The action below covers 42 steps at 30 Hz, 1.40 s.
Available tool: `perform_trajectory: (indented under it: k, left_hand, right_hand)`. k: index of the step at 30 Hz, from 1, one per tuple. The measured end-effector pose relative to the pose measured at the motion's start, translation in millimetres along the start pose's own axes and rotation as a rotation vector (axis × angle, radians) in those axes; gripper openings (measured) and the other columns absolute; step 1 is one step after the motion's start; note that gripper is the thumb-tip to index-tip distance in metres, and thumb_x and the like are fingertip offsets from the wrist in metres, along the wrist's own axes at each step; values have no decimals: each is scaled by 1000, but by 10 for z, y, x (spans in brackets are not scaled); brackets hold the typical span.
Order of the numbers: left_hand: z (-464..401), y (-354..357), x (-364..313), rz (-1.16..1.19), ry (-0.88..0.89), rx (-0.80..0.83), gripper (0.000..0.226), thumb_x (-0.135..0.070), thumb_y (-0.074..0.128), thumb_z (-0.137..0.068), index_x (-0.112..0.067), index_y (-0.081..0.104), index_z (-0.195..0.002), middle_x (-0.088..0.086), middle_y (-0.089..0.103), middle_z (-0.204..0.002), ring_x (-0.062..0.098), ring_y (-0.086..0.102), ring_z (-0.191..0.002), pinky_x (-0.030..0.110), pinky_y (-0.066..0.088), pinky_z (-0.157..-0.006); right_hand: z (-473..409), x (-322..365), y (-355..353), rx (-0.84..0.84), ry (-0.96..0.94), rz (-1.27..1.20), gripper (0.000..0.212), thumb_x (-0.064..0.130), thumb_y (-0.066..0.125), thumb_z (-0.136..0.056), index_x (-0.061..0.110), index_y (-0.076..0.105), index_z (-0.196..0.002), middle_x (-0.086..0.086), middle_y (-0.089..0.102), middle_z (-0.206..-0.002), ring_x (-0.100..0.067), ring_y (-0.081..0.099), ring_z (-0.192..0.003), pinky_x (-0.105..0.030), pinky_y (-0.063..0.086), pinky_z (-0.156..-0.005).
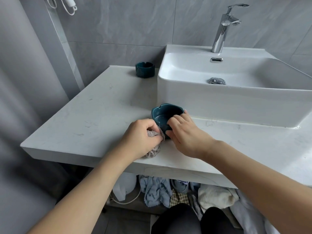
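Note:
A dark teal ashtray (164,114) sits on the white marble counter (94,115), close to the sink's front left corner, with a little water shining inside it. My right hand (184,134) grips it, fingers curled over its near rim and thumb against its side. My left hand (141,137) holds a bunched pinkish-grey cloth (152,152) on the counter just left of the ashtray, the cloth touching the ashtray's outer wall. A second teal ashtray (145,69) stands alone at the back of the counter by the wall.
A white rectangular basin (236,102) sits on the counter to the right, with a chrome tap (222,27) behind it. Under the counter are piled towels and clothes (157,191). Grey tiled walls enclose the left and back; the counter's edge is near my arms.

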<state>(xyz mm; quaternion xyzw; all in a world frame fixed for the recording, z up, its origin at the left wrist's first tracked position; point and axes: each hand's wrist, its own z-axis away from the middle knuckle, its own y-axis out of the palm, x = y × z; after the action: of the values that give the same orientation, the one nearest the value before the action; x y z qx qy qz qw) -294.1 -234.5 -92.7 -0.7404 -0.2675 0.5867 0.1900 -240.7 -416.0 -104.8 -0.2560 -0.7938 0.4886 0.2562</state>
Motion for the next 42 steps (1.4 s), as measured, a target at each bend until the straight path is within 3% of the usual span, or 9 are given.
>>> perform_trajectory:
  k: [5, 10, 13, 18, 24, 29, 34, 38, 42]
  left_hand:
    - [-35, -134, 85, 88, -84, -84, 13, -28, 79, -64, -23, 68, -67, -13, 72, -75, 12, 67, -81, 36, 55, -82]
    - [-96, -258, 135, 287, -165, -110, 14, -29, 74, -64, -20, 68, -73, -9, 69, -76, 9, 63, -73, 32, 53, -76]
    - [-145, -273, 180, 373, -190, -165, 15, -25, 75, -63, -17, 68, -73, -6, 70, -75, 11, 63, -70, 31, 52, -72]
    - [-188, -406, 298, 391, -154, -287, 15, -24, 74, -66, -15, 71, -77, -2, 71, -78, 12, 64, -74, 32, 53, -76]
    - [-437, -571, 532, 268, -89, -395, 13, -11, 73, -77, -21, 65, -73, -13, 66, -72, -1, 59, -72, 15, 46, -71]
    - [-604, -581, 715, 179, -50, -409, 10, -15, 64, -82, -16, 55, -77, -12, 61, -74, -2, 55, -71, 15, 43, -68]
    - [-548, -469, 772, -51, 153, -336, 17, -5, 70, -79, -15, 56, -75, -6, 62, -79, 8, 59, -78, 24, 48, -71]
    - [-572, -463, 773, -35, 34, -298, 19, -10, 71, -79, -24, 63, -69, -11, 64, -81, 10, 64, -73, 37, 56, -58]
    - [-556, -484, 751, -28, -55, -313, 17, -16, 72, -78, -26, 61, -69, -15, 66, -77, 8, 63, -72, 30, 54, -65]
  right_hand:
    - [-68, -25, -127, 10, -62, 11, 41, 36, 38, -94, 4, 61, -103, -13, 60, -99, -32, 53, -95, -42, 44, -94]
    - [-116, -289, -164, 92, -161, -22, 36, 29, 34, -101, 3, 58, -110, -14, 57, -118, -40, 39, -134, -39, 22, -121]
    - [-256, -212, -23, 131, -152, -67, 38, 27, 28, -101, 1, 56, -105, -12, 57, -103, -36, 46, -125, -38, 10, -124]
    - [-512, -86, 156, 94, -167, -83, 37, 28, 29, -101, 2, 55, -104, -9, 53, -92, -34, 51, -116, -48, 16, -122]
    - [-922, -20, 309, 36, -206, -147, 39, 33, 38, -97, 3, 62, -99, -16, 66, -104, -33, 54, -124, -45, 25, -119]
    - [-1210, 14, 495, -84, -221, -231, 29, 27, 42, -96, 5, 56, -84, -5, 54, -77, -28, 49, -75, -45, 45, -86]
    - [-1214, -39, 627, -223, -218, -189, 27, 25, 45, -96, 5, 60, -87, -3, 57, -75, -29, 50, -73, -43, 38, -103]
    - [-1246, -49, 619, -240, -228, -169, 30, 26, 45, -96, 3, 62, -85, -4, 59, -72, -30, 50, -69, -42, 43, -87]
    - [-1212, -80, 557, -210, -282, -273, 24, 15, 45, -95, 2, 63, -104, -7, 63, -97, -27, 56, -92, -40, 42, -95]
